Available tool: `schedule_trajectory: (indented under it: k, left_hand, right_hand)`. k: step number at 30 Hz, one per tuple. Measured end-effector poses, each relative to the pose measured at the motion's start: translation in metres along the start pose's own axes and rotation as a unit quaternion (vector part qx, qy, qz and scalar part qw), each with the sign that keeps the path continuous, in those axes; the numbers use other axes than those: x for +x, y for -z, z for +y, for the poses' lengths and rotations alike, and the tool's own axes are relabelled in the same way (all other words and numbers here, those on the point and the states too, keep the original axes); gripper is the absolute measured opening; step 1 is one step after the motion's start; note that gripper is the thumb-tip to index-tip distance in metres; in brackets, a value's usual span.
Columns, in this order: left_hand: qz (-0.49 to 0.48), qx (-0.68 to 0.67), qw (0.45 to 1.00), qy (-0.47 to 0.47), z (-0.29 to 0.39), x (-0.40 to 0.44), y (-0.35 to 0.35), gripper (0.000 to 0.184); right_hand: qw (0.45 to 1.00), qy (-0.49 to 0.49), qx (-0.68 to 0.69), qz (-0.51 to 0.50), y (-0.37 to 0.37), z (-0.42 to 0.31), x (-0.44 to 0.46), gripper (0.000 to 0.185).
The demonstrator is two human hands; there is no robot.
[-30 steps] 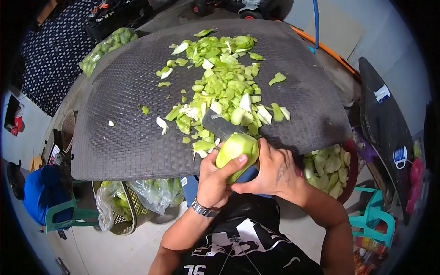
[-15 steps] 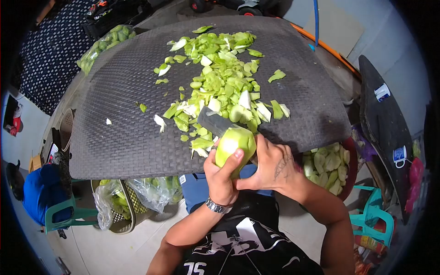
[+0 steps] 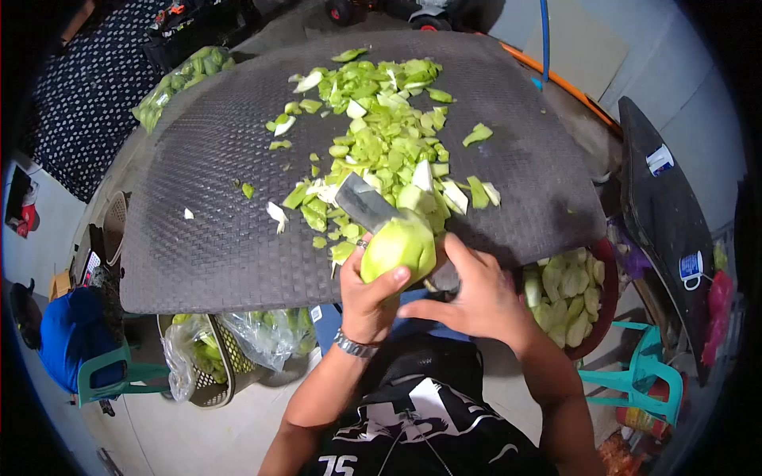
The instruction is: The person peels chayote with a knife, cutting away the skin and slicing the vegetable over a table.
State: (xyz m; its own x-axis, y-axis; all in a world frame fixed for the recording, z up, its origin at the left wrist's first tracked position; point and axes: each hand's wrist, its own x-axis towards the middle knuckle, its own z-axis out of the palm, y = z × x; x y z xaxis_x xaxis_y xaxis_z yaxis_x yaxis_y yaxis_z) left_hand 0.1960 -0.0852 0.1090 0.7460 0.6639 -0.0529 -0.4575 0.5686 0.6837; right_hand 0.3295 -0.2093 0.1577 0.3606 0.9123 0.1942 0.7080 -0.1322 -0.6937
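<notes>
A pale green peeled vegetable [image 3: 398,252] is held in my left hand [image 3: 371,289], its thumb pressed on the near side. My right hand [image 3: 486,300] is just right of it, fingers curled around the knife's handle end, which is mostly hidden, with the thumb apart. The knife's wide grey blade [image 3: 363,200] points up and left from behind the vegetable. Beyond the blade, a long heap of green peels and slices [image 3: 389,135] lies on the dark woven tabletop [image 3: 206,190].
Below the table's right edge is a red tub [image 3: 607,297] of peeled pieces. A basket [image 3: 238,357] with plastic bags stands below left. Green chairs [image 3: 647,369] flank both sides. A bag of green vegetables [image 3: 186,79] lies at the back left; a mug [image 3: 691,270] is at right.
The vegetable and my left hand have shifted slightly left and tilted. The blade has moved left and up. My right thumb has moved away from the vegetable, leaving a wider gap.
</notes>
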Motion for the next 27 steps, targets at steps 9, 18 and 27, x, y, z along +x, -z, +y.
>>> schedule_trajectory:
  k: [9, 18, 27]
  left_hand:
    - [-0.11, -0.041, 0.991, 0.063, 0.012, 0.004, 0.029, 0.072]
    - [-0.135, -0.014, 0.988, 0.073, 0.019, 0.004, 0.032, 0.066]
    - [0.033, 0.285, 0.958, 0.002, 0.061, 0.021, -0.002, 0.072]
  right_hand:
    - [0.959, -0.09, 0.244, -0.109, -0.01, -0.008, -0.028, 0.029]
    - [0.988, -0.035, 0.144, -0.051, -0.024, -0.008, -0.035, 0.021]
    - [0.997, -0.02, 0.044, 0.057, 0.001, 0.004, -0.004, 0.017]
